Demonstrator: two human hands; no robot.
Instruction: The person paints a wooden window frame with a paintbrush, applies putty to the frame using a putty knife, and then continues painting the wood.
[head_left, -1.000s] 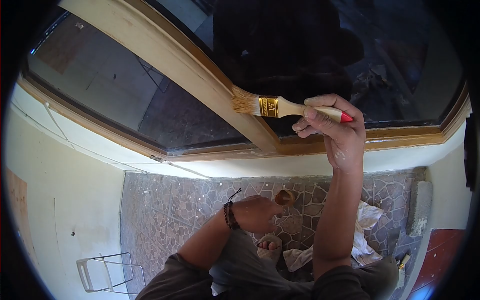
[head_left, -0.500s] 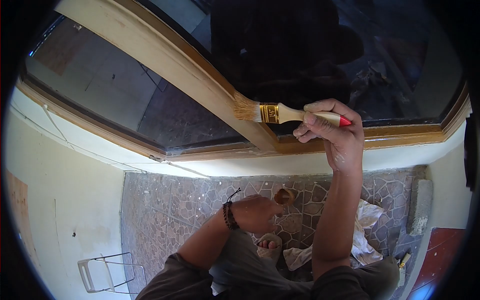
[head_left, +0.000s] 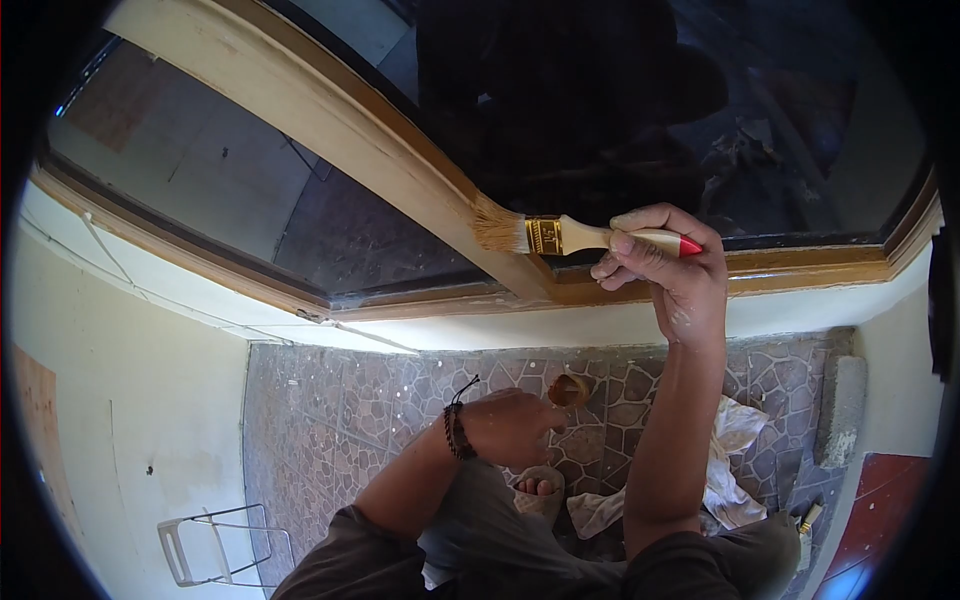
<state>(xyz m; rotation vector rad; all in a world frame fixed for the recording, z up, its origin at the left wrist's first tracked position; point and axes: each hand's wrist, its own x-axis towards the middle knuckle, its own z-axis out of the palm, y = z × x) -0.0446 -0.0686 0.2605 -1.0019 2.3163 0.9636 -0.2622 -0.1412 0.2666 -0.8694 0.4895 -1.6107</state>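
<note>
A flat paintbrush (head_left: 570, 235) with a pale handle and red tip is pinched in my right hand (head_left: 668, 250). Its tan bristles press on the wooden window post (head_left: 400, 175) just above the bottom rail, splayed a little. My left hand (head_left: 510, 428), with a dark braided bracelet at the wrist, hangs low by my knee. A small brown cup (head_left: 568, 391) shows at its fingertips; whether the fingers hold it, I cannot tell. Dark glass panes (head_left: 580, 110) lie on both sides of the post.
Below is a stone-patterned floor (head_left: 340, 400). White cloths (head_left: 735, 490) lie by my right leg, near a second brush (head_left: 810, 517). A concrete block (head_left: 840, 412) rests along the right wall. A metal folding frame (head_left: 225, 545) stands at lower left.
The brush has shifted slightly right and down along the post, with its bristles bent more. My left hand has barely moved.
</note>
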